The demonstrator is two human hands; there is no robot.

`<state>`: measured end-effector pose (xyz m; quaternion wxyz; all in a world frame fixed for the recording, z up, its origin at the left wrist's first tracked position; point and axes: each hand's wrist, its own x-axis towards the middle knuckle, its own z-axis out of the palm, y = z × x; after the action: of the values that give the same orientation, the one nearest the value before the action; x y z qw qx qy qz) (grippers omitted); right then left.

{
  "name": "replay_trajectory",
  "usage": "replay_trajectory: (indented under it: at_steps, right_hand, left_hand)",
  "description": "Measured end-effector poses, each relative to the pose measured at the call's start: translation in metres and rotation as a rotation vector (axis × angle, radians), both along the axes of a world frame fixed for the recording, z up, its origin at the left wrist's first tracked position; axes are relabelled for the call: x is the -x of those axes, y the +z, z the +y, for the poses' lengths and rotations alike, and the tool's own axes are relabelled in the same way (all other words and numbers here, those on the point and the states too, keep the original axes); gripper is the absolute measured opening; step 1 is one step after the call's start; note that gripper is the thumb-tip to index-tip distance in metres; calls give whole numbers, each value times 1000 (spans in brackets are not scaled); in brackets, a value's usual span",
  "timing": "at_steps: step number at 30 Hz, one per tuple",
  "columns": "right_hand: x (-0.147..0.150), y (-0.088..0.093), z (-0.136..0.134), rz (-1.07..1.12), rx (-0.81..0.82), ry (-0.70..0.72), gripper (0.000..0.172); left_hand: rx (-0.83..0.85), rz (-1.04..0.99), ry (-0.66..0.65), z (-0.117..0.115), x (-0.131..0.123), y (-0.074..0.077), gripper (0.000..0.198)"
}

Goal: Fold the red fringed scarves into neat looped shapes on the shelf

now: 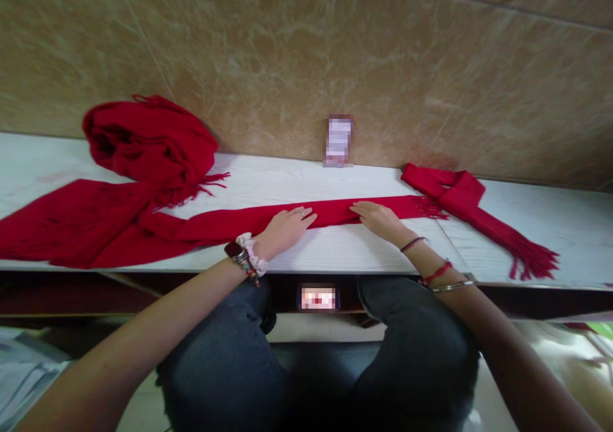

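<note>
A white wood-grain surface (pixel 268 171) runs along a brown marbled tile wall (pixel 268 55), the seated person's legs in dark grey trousers (pixel 230 349) below its near edge. A small upright rectangular object (pixel 338 139), its face blurred, stands at the back by the wall; a second blurred rectangle (pixel 318 298) shows just below the front edge, between the legs. At left, a thick bundle of red fringed cloth (pixel 148 138) sits toward the wall, loose red cloth (pixel 86 221) spread before it and crowding one end of the work; at right, a narrow folded red fringed scarf (pixel 467 189) lies bent beside the other end. Between them, a long flat strip of red cloth (pixel 330 213) lies under both hands, its fringed end pointing right. The left hand (pixel 286 231) rests on it palm down, fingers extended and slightly parted; the right hand (pixel 382 221) touches it farther along, fingers close together, though whether they pinch the cloth cannot be told
</note>
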<state>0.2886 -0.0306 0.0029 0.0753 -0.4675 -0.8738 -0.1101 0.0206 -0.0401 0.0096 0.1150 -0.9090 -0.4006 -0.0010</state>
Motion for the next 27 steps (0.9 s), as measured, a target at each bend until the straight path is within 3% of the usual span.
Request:
replay_trajectory:
  at_steps: [5,10,16,19,23,27]
  right_hand:
    - [-13,-7,4,64,28,80,46]
    - [-27,-11,0,149,32,143,47]
    - [-34,-13,-1,141,105,197,42]
    - [-39,-7,-1,146,154,202,41]
    - [-27,9,3,124,182,217,34]
    - [8,14,12,155,110,99,41]
  left_hand:
    - [34,-25,49,0,11,-7,51]
    - [91,-92,9,-5,16,-4,54]
    - [358,-98,51,-3,21,-5,48]
    - [415,-111,73,0,22,0,46]
    - [319,-65,58,7,1,17,43]
    - [119,-97,24,14,-39,24,43]
